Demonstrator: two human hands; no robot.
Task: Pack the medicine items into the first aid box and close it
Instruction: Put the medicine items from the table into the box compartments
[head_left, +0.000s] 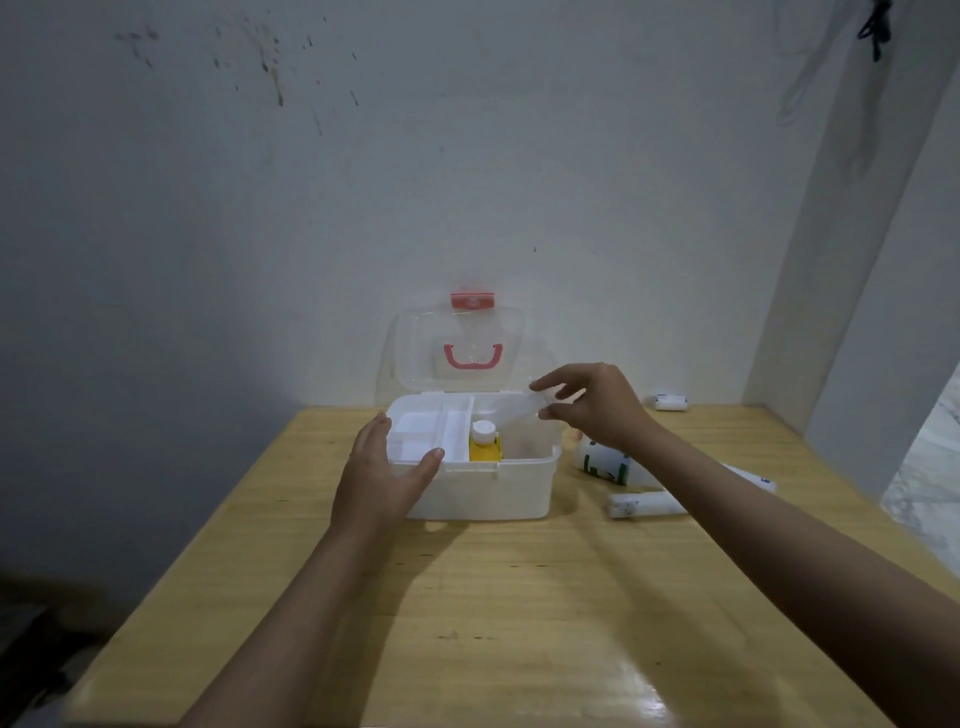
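Wooden desk (519, 597) carries the open first aid box (483, 488), steadied by the left hand (384, 467). Right hand (592, 405) pinches a translucent item (511, 410) over it; a loose pinch might drop it outside.

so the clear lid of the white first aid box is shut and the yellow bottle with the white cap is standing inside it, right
Not quite. The head view shows the clear lid with the pink handle standing open against the wall. The yellow bottle with the white cap is standing inside the white plastic first aid box.
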